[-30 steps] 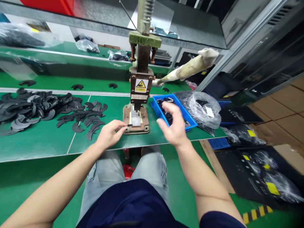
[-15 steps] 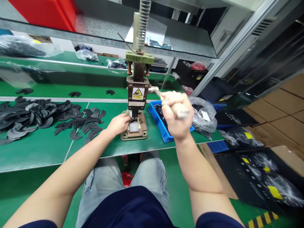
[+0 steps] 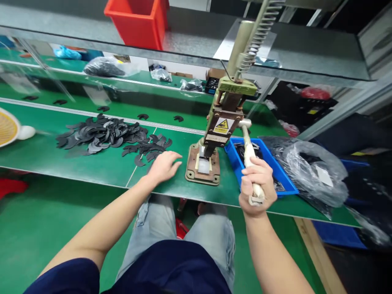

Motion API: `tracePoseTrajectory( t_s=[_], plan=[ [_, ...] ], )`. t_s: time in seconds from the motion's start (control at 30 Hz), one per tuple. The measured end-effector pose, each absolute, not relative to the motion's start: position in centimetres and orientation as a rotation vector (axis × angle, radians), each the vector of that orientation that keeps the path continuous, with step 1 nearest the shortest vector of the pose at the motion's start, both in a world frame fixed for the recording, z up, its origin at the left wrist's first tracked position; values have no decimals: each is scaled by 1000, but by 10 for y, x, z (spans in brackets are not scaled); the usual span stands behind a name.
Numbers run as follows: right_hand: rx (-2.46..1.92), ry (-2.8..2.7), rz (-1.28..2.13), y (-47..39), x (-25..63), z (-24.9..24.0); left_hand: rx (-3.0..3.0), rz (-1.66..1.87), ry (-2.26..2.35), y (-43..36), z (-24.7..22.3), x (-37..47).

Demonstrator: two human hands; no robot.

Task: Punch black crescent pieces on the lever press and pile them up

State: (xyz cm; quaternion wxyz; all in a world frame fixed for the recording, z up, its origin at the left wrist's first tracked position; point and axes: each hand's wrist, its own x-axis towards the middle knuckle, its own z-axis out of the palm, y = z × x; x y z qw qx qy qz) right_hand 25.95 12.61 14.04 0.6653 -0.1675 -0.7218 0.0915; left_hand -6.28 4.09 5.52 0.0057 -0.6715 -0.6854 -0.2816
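A hand-lever press with a yellow warning label stands on the green table, its coil spring rising at the top. My right hand is wrapped round the press's pale lever handle, to the right of the press. My left hand is left of the press base, apart from it, with thumb and fingers spread and nothing visible in them. Under the press head lies a pale block. Just beyond my left hand are loose black curved pieces, part of a larger pile.
A blue tray holding dark parts sits right of the press, beside a clear plastic bag. Several curved pieces lie along the back strip. A red bin stands on the shelf above. At far left is a yellow-and-white round object.
My left hand has left the press base and moved left, its fingers now apart. The lever handle has swung lower with my right hand still round it. The view has turned left.
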Motion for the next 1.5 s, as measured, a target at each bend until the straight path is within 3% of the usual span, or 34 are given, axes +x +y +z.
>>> tracePoseTrajectory(
  t_s=[0.23,0.47,0.77,1.03,1.33,1.5],
  plan=[
    [-370,-1528,236,124,249,139,-1273,-642,-2717,-36,33,-170],
    [-358,-1524,230,124,248,141,-1164,-258,-3017,-23,46,-171],
    [-344,-1509,255,124,248,139,-1321,-58,-2958,-40,54,-188],
    [-364,-1517,263,121,248,138,-1514,-640,-2581,-47,51,-174],
    [-386,-1571,273,118,253,136,-2149,-896,-2514,18,45,-72],
    [-378,-1584,288,119,255,134,-1862,-1608,-2736,47,36,-51]
  ],
)
